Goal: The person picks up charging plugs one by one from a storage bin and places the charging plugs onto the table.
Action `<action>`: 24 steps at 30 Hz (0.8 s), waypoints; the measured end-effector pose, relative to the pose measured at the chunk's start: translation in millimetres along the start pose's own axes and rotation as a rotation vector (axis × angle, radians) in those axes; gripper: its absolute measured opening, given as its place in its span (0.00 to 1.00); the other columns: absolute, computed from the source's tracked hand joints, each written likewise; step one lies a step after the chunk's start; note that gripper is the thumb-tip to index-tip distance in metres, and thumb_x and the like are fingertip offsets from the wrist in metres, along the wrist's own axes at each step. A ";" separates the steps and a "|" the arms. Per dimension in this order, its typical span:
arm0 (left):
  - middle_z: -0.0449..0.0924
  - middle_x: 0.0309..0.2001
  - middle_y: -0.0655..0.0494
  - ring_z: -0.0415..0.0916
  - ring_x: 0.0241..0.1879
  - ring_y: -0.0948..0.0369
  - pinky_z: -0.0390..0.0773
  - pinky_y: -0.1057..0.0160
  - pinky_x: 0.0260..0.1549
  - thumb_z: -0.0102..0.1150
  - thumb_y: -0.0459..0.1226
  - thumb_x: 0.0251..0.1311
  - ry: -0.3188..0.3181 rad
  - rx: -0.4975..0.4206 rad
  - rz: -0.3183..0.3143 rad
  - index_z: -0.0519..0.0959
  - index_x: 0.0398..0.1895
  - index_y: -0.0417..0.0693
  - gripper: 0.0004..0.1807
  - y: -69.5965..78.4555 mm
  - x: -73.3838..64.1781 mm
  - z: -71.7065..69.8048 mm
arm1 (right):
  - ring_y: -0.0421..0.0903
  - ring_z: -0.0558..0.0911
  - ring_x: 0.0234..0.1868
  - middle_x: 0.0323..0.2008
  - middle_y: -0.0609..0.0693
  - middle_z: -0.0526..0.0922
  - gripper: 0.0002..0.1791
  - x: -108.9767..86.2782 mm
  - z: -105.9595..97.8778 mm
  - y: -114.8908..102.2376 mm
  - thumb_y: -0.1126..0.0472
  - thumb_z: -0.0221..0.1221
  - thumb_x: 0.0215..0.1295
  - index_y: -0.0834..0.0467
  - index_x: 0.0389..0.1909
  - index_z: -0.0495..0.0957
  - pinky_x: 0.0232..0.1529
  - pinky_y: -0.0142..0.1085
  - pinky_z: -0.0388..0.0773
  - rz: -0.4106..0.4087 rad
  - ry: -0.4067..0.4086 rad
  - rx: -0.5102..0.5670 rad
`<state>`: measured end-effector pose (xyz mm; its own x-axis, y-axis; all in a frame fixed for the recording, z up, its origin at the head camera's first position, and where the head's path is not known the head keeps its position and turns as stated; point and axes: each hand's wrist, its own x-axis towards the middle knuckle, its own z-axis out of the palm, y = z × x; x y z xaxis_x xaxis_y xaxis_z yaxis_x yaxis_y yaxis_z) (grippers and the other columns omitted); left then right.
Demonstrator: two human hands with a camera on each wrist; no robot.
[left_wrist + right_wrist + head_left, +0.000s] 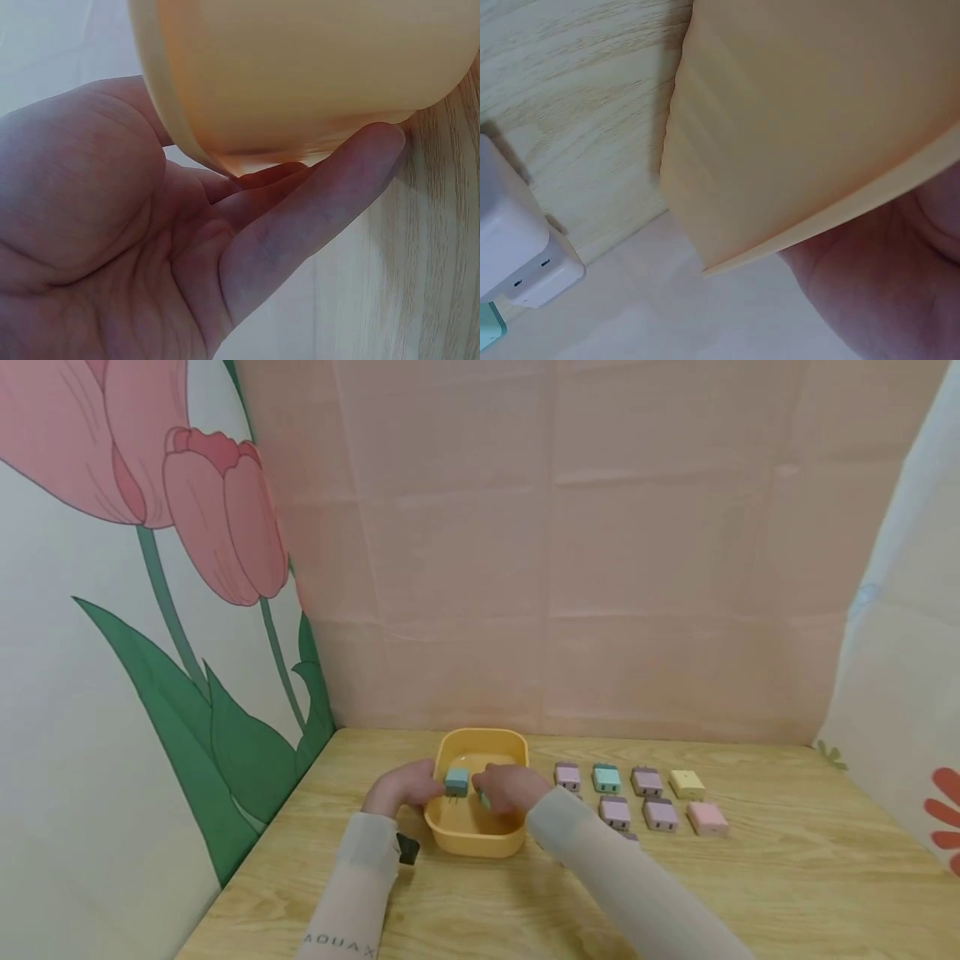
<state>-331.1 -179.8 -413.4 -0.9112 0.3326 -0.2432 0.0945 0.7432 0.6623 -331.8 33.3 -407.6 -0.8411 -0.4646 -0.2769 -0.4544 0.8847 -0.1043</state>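
Note:
A yellow plastic bin (480, 845) stands on the wooden table, a teal charger plug (456, 781) lying inside near its left wall. My left hand (408, 787) holds the bin's left side; in the left wrist view the thumb goes behind the rim while the fingers (322, 214) lie along the outer wall (315, 67). Inside the bin, my right hand (512, 787) pinches a mint-green charger plug (484, 799), mostly hidden by the fingers. From the right wrist, the bin's wall (802, 112) covers the fingertips, and only part of the palm (885, 285) shows.
Right of the bin, charger plugs stand in loose rows: several purple ones (615, 812), a mint one (606, 778), a yellow one (687, 784) and a pink one (707, 818). My right forearm partly covers the nearest ones. A tulip-printed panel (225, 527) borders the table's left.

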 end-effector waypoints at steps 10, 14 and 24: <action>0.89 0.41 0.39 0.88 0.33 0.53 0.85 0.61 0.33 0.55 0.32 0.67 0.008 0.006 0.008 0.80 0.50 0.36 0.12 0.4 -0.4 0.6 | 0.47 0.79 0.37 0.40 0.48 0.83 0.15 -0.1 -1.6 -0.9 0.70 0.63 0.69 0.51 0.52 0.83 0.39 0.39 0.77 -0.027 0.011 -0.010; 0.89 0.41 0.40 0.88 0.33 0.54 0.85 0.62 0.33 0.55 0.32 0.67 0.010 0.015 0.006 0.80 0.47 0.38 0.10 1.1 -0.1 0.4 | 0.46 0.79 0.37 0.41 0.48 0.84 0.16 -0.9 -0.8 -1.1 0.70 0.63 0.69 0.51 0.53 0.84 0.40 0.39 0.79 -0.026 0.019 -0.006; 0.89 0.40 0.42 0.86 0.31 0.57 0.85 0.62 0.33 0.55 0.32 0.69 0.005 -0.006 -0.012 0.79 0.50 0.38 0.11 0.7 -1.1 0.3 | 0.46 0.77 0.34 0.35 0.49 0.82 0.11 -2.4 3.6 -1.8 0.72 0.64 0.68 0.55 0.46 0.82 0.35 0.38 0.75 -0.030 0.072 0.052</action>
<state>-330.0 -179.5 -412.9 -0.9142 0.3206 -0.2478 0.0809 0.7437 0.6636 -328.0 32.9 -410.1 -0.8473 -0.4905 -0.2039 -0.4650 0.8704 -0.1615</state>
